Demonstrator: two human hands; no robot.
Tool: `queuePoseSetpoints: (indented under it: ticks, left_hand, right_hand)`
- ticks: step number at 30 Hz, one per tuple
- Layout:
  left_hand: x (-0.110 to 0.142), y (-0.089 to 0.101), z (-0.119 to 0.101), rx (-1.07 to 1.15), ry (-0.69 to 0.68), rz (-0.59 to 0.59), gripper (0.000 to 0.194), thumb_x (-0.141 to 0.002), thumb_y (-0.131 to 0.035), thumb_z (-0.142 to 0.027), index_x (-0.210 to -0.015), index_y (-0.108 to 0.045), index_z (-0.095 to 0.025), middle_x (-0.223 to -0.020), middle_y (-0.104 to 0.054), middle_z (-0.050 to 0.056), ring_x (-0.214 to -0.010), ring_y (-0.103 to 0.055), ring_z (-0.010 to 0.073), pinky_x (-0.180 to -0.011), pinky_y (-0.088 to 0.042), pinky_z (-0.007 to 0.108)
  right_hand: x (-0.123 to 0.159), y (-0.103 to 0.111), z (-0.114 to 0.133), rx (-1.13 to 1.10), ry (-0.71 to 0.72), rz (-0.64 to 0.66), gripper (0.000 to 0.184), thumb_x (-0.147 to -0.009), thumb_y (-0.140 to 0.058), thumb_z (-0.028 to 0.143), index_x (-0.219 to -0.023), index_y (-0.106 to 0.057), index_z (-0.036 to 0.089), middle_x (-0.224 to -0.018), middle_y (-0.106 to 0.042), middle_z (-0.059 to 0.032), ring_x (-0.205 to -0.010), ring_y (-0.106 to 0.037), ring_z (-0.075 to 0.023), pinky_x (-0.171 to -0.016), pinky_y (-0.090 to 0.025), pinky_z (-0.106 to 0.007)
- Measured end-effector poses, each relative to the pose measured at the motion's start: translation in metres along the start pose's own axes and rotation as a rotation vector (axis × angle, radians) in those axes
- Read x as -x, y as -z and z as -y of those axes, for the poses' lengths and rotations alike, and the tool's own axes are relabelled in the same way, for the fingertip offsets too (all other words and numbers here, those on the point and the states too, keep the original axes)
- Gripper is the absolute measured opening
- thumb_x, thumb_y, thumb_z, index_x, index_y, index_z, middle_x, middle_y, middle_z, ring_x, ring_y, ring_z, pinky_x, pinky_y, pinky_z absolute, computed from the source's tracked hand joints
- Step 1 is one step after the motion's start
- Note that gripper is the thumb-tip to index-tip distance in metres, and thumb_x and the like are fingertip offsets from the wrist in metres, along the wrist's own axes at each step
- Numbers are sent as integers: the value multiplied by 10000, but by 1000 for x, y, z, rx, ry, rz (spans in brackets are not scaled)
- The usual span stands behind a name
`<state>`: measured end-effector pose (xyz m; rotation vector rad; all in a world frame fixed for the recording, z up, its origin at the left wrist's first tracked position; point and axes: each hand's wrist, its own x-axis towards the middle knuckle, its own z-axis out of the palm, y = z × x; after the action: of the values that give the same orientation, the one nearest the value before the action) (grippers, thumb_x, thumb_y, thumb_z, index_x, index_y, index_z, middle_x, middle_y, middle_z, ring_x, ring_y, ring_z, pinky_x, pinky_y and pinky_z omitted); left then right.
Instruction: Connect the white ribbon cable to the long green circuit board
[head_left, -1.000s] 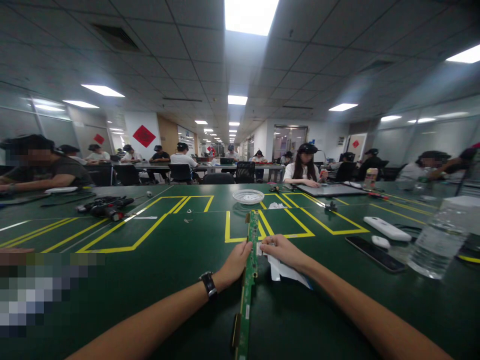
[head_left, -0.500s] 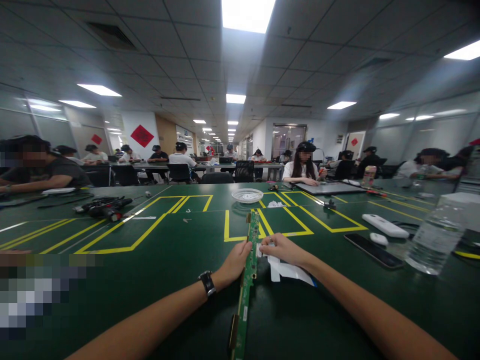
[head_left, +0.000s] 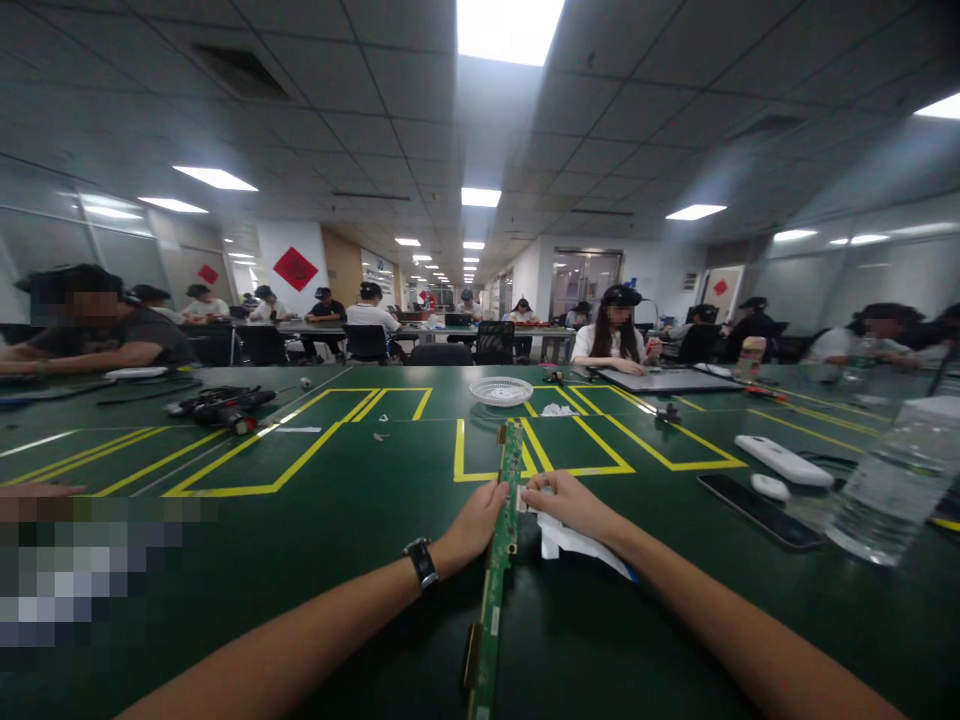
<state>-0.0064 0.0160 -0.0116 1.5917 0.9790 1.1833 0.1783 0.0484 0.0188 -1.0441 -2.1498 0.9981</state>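
A long, narrow green circuit board point(head_left: 492, 612) points away from me, its near end running out of the bottom of the view. My left hand point(head_left: 471, 526) is closed around the board's left edge, thumb on top. At the board's right edge, the fingers of my right hand point(head_left: 568, 500) are pinched on a white flat ribbon cable point(head_left: 581, 544). The cable trails below that hand and shows a blue end. A small white piece sits between the board and my right fingertips; whether it is plugged in, I cannot tell.
Yellow tape outlines point(head_left: 547, 470) mark the green table. Beyond the board stands a white basket point(head_left: 501, 391) beside crumpled paper point(head_left: 559, 410). To the right are a phone point(head_left: 757, 511), a white case point(head_left: 770, 488) and a water bottle point(head_left: 889, 490). Black tools point(head_left: 225, 405) lie left. Several people sit around.
The view has turned slightly, so everything sits a little further right. Both hands keep their grip on the board and the cable, with hardly any visible movement.
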Motion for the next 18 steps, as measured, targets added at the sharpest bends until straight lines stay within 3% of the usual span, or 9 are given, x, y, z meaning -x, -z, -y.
queuePoseSetpoints:
  ticks: [4,7,8,10,13,18]
  left_hand:
    - [-1,3,6,-61,-32,-8,445,-880,-396,-516,-890,-608,-126,-810,-616,42,-761,-540,177,-699,-408,257]
    - [-1,7,7,-120,-51,8,407,-904,-345,-460,-919,-603,-146,-870,-608,53,-842,-531,191,-786,-418,283]
    - [-1,9,6,-170,-80,-29,360,-904,-356,-417,-943,-601,-156,-930,-597,63,-913,-516,197,-850,-404,291]
    - [0,13,5,-279,-129,-231,284,-861,-439,-315,-1058,-570,-158,-1115,-520,99,-1092,-442,212,-987,-324,307]
    - [2,17,2,-293,-38,-338,424,-779,-498,-196,-1195,-497,-112,-1215,-422,144,-1193,-366,223,-1041,-274,316]
    - [4,17,4,-302,-37,-208,396,-761,-497,-188,-1155,-531,-165,-1197,-422,107,-1161,-387,218,-1014,-316,332]
  right_hand:
    - [-6,-3,-5,27,0,29,371,-787,-551,500,-677,-598,149,-590,-523,24,-558,-444,-105,-551,-337,-227]
    - [-11,8,-10,90,-16,72,443,-769,-526,587,-709,-616,157,-627,-571,0,-600,-496,-140,-583,-377,-252]
    - [-13,16,-14,141,-40,55,467,-757,-519,614,-697,-620,162,-628,-585,-11,-611,-515,-156,-592,-390,-264]
    - [-17,36,-26,233,-104,18,500,-766,-478,635,-780,-663,170,-709,-645,-49,-679,-574,-196,-635,-423,-288]
    - [-19,70,-57,424,-241,-114,519,-777,-436,617,-878,-699,180,-840,-693,-121,-772,-628,-271,-678,-456,-354]
    - [-13,105,-116,677,-361,-225,478,-769,-423,578,-814,-702,193,-841,-695,-172,-779,-648,-339,-676,-467,-445]
